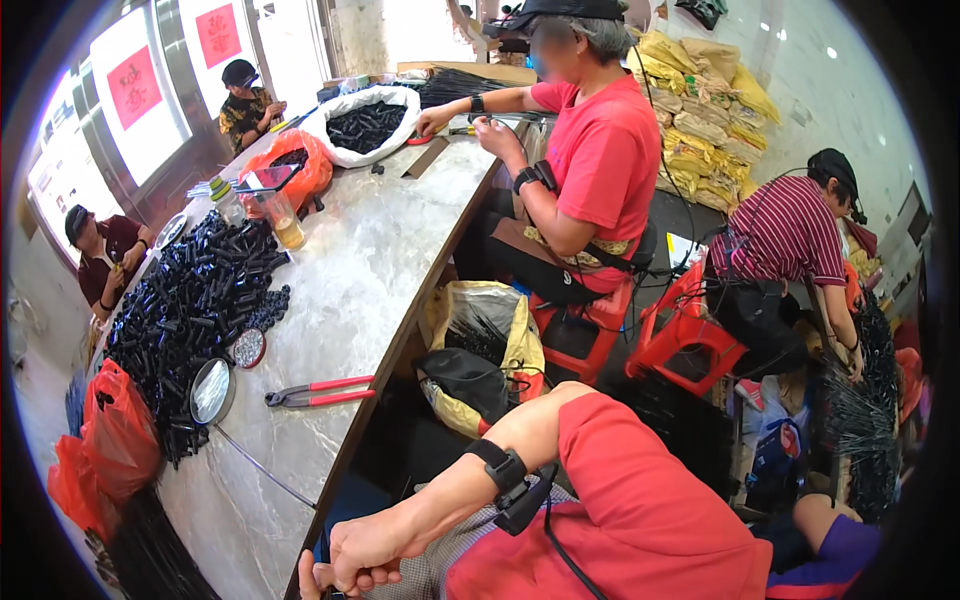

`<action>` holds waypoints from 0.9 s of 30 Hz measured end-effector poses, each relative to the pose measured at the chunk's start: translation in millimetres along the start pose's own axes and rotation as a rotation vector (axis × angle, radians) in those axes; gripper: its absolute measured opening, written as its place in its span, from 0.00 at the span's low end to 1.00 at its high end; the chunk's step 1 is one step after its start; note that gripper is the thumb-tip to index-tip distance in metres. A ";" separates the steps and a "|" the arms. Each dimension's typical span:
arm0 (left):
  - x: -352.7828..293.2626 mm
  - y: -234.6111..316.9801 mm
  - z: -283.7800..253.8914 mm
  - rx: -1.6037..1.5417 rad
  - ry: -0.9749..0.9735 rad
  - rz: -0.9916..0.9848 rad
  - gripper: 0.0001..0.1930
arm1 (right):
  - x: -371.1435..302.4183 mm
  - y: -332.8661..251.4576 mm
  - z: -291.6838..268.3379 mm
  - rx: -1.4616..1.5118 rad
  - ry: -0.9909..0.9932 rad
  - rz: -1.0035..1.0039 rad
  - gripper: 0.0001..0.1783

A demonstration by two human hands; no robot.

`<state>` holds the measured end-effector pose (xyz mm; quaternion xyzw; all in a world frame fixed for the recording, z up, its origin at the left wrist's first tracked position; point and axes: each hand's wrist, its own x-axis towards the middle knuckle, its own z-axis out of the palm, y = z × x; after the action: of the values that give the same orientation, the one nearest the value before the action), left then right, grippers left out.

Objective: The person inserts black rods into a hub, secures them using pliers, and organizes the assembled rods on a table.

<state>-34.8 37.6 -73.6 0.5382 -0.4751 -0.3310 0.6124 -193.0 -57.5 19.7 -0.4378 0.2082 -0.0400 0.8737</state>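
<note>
My right hand [362, 556] is closed in a fist at the lower edge, beside the near edge of the stone-topped table [340, 300]. A bit of something dark shows beneath its fingers, too hidden to name. Of my left hand [307, 576] only a small part appears, close to the right fist; its fingers are mostly cut off by the frame. A thin metal rod [268, 468] runs over the tabletop from a round shiny disc [212, 391] toward my hands. Farther in lie red-handled cutters [320, 391], apart from both hands.
Black tubular pieces [195, 310] lie heaped on the left, beside a small round dish of silvery bits [249, 348]. Red plastic bags [118, 430] hang at the left edge. A yellow-white sack [520, 335] and red stools [685, 335] stand right of the table. Several people work nearby.
</note>
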 end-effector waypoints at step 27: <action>74.4 10.1 -17.0 -0.384 0.120 -0.117 0.39 | 35.0 -53.2 -168.4 -1.614 0.733 -0.430 0.20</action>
<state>4.6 -22.7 -46.4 0.4568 -0.3338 -0.4177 0.7109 -222.3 -224.9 -39.5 -0.9054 0.3516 -0.1808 0.1547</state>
